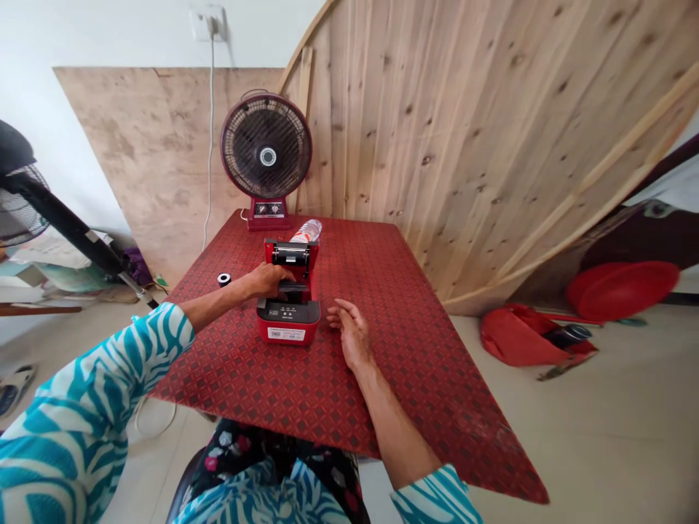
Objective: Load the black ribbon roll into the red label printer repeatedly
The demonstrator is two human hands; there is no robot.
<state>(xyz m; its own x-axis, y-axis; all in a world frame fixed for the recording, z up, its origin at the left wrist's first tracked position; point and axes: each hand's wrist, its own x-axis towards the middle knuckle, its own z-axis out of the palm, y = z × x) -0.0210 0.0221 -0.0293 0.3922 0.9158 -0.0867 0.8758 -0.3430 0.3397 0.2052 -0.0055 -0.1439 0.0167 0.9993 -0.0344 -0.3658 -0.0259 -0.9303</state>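
Observation:
A red and black label printer point(289, 331) stands on the table with its lid point(291, 255) raised. My left hand point(267, 280) reaches into it from the left, fingers closed at a dark part inside; their tips are partly hidden, and I cannot make out what they hold. Just right of the printer, my right hand point(351, 327) hovers or rests, palm turned inward. Its fingers are loosely bent and apart, with nothing in them. Left of the printer lies a small black roll with a white core point(223, 279).
Behind the printer lies a clear plastic bottle point(309, 231). A table fan point(267, 156) stands at the far edge of the red patterned table point(404, 378). Wooden boards point(415, 131) lean behind. On the floor at right sits a red bag point(516, 338); a standing fan point(70, 218) is left.

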